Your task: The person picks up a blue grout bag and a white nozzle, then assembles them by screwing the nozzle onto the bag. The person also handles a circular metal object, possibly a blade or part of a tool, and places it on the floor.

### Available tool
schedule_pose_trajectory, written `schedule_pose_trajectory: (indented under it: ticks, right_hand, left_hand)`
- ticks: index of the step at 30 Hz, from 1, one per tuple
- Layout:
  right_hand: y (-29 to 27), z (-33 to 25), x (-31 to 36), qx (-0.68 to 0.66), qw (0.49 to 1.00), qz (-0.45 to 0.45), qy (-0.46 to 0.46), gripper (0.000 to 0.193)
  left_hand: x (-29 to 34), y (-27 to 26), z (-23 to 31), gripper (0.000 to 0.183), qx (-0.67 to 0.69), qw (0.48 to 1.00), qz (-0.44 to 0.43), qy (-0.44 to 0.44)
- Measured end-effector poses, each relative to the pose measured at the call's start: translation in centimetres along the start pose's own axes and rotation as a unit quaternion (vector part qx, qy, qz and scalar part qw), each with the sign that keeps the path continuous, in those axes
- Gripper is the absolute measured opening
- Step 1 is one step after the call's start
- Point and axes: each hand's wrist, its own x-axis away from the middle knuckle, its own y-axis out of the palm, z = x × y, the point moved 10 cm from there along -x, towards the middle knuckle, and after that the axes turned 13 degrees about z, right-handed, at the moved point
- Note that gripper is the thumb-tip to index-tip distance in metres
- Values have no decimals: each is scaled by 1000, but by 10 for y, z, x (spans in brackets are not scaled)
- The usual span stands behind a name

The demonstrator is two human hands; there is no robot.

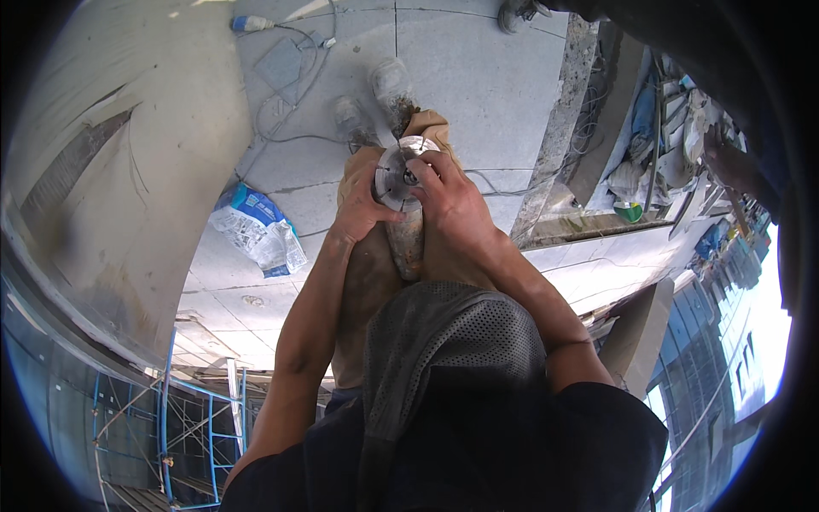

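Observation:
A round, pale metal cutting disc [390, 181] with slots in its rim faces me above my knees. It sits at the head of what looks like an angle grinder, whose worn, dirty body [409, 243] lies between my thighs. My left hand [358, 209] is closed round the disc's left edge, with the thumb across its lower rim. At the disc's centre, the bent fingers of my right hand [455, 200] pinch the small dark locking nut [410, 177]. My fingers partly cover the nut and the disc's right side.
A blue and white plastic bag [260, 229] lies on the paving at left. Cables [311, 64] loop to a blue-and-white plug [249, 23] beyond. Rubble and sacks [657, 145] line the right. Blue scaffolding [209, 435] stands at lower left. Another person's shoe [514, 15] shows at the top.

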Motion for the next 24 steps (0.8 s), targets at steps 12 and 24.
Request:
schedule_pose_trajectory:
  ticks: [12, 24]
  right_hand:
    - [12, 26, 2, 24, 986, -91, 134, 35]
    - [12, 25, -2, -7, 988, -123, 89, 41]
  left_hand:
    - [4, 2, 10, 77, -94, 995, 21, 40]
    - [15, 15, 23, 82, -113, 985, 122, 41]
